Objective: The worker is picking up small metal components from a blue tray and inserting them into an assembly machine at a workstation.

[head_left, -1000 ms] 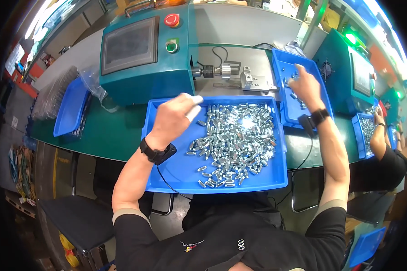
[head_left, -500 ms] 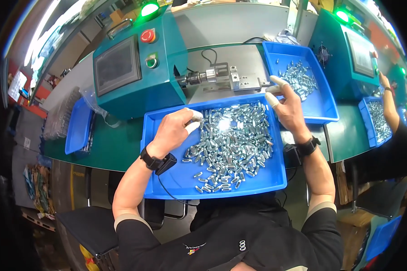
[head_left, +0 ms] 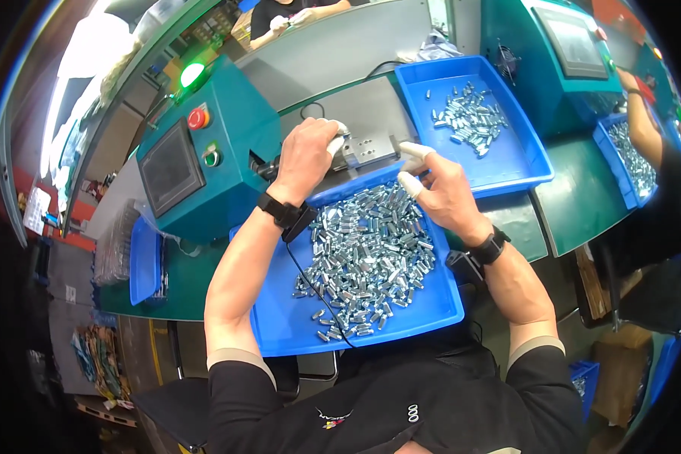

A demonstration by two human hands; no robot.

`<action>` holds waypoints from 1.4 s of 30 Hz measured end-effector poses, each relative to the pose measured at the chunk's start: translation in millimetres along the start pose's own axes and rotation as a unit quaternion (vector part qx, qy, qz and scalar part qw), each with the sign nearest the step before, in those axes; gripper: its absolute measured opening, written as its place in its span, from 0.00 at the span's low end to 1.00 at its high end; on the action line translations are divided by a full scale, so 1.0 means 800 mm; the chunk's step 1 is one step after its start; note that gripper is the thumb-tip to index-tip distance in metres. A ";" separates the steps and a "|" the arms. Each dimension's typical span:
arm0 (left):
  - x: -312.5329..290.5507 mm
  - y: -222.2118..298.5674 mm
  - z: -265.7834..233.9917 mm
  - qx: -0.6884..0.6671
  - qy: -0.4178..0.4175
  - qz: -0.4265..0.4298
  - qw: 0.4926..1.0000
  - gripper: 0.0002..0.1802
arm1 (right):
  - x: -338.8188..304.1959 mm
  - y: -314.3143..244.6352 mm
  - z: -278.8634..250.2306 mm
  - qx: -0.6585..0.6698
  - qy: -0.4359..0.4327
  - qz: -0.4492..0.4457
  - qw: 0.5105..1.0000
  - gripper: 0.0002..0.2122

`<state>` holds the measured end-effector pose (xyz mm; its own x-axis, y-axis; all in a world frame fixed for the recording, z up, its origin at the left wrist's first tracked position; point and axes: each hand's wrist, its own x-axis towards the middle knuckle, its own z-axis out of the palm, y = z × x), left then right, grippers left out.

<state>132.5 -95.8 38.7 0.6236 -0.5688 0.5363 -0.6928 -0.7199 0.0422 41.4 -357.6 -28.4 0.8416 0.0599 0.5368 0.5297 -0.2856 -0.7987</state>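
My left hand [head_left: 308,155] is over the machine's metal fixture [head_left: 367,150], with pale finger covers on thumb and forefinger. Those fingers are pinched together at the fixture's left end; what they hold, if anything, is hidden. My right hand [head_left: 448,193], also in finger covers, is at the fixture's right end. Its thumb and forefinger are apart, and nothing shows between them. Below both hands lies a blue tray [head_left: 280,321] heaped with small shiny metal pins [head_left: 367,261]. The machine's chuck [head_left: 268,168] is partly covered by my left hand.
A green machine [head_left: 227,129] with a screen and red button stands at left. A second blue tray [head_left: 518,163] with fewer pins [head_left: 471,117] lies at back right. Further right are another green machine [head_left: 522,45] and a co-worker's arm [head_left: 643,129]. Another person's hands [head_left: 291,20] show beyond the partition.
My left hand has moved from the pins in the near tray up to the fixture, fingers still pinched. The right hand stays by the fixture's right end. The whole view has shifted and tilted.
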 end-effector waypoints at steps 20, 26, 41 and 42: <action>-0.099 0.037 -0.056 -0.045 0.033 -0.012 0.998 0.12 | 0.014 -0.019 -0.011 -0.020 -0.099 0.120 0.988 0.28; -0.207 0.019 -0.063 -0.142 -0.104 -0.214 0.961 0.13 | 0.058 -0.012 0.043 0.228 -0.165 0.163 0.945 0.34; -0.205 0.009 -0.073 -0.166 -0.225 -0.294 0.914 0.17 | 0.098 -0.027 0.067 0.213 -0.262 0.185 0.923 0.34; -0.205 0.009 -0.073 -0.171 -0.225 -0.294 0.913 0.17 | 0.105 -0.022 0.063 0.204 -0.277 0.182 0.921 0.34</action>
<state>4.1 15.5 0.2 0.9567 -0.2845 -0.0616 -0.2140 -0.8308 0.5138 107.8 -299.0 16.9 0.8366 0.5416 0.0827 0.1025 -0.0065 -0.9947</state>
